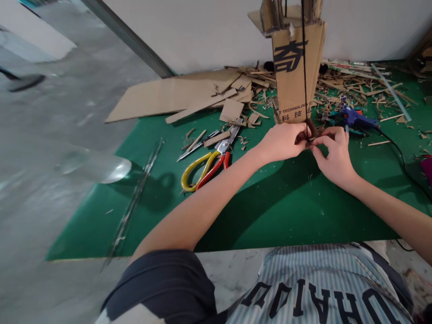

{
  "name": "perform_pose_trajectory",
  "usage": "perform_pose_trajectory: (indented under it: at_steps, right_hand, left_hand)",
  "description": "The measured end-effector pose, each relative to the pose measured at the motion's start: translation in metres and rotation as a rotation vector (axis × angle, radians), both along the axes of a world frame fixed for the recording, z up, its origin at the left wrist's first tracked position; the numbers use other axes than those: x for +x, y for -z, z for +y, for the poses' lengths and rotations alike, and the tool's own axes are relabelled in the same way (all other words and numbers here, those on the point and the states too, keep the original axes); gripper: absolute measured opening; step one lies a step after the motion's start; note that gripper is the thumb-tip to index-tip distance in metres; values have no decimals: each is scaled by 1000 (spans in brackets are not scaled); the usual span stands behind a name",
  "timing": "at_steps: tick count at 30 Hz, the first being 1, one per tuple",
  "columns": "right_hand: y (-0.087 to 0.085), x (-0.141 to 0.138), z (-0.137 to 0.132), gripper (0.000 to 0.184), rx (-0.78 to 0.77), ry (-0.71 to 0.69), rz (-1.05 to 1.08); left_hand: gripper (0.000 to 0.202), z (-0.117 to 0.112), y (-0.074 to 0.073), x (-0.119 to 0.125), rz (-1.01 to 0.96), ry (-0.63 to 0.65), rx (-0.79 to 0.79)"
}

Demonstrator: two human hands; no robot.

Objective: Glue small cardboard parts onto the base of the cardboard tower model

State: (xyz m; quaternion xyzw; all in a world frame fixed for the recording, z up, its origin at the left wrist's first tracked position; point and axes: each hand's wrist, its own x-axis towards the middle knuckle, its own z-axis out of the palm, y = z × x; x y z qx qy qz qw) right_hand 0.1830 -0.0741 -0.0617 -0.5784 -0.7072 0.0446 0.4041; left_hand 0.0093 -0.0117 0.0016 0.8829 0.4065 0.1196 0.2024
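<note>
A tall cardboard structure with printed characters stands at the back of the table. Down its front runs a taut black cord, reaching my fingers at its base. My left hand is closed around the lower end of the cord. Close beside it, my right hand pinches at the same spot, thumb and forefinger together near the cord's end. A small dark brown piece shows between the two hands; its kind is unclear, and my fingers hide most of the contact.
Scissors with yellow and red handles lie left of my hands, beside a cutter knife. A blue glue gun with a cable is at right. Cardboard scraps heap along the back; clear thin sticks and a large cardboard sheet lie left.
</note>
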Motion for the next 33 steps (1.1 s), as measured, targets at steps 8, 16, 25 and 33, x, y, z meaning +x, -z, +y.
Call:
perform_pose_trajectory:
  at_steps: [8, 16, 25, 33]
  right_hand:
    - [4, 1, -3, 8, 9, -53, 81]
    - [9, 0, -4, 10, -11, -134, 38]
    - [4, 7, -3, 10, -82, -251, 48]
    - [8, 5, -1, 6, -7, -193, 94]
  left_hand:
    - [11, -1, 3, 0, -104, -4, -64]
    - [13, -3, 2, 1, -174, -23, -82]
    - [14, -2, 1, 1, -127, -22, -95]
    - [16, -13, -10, 3, 178, -2, 206]
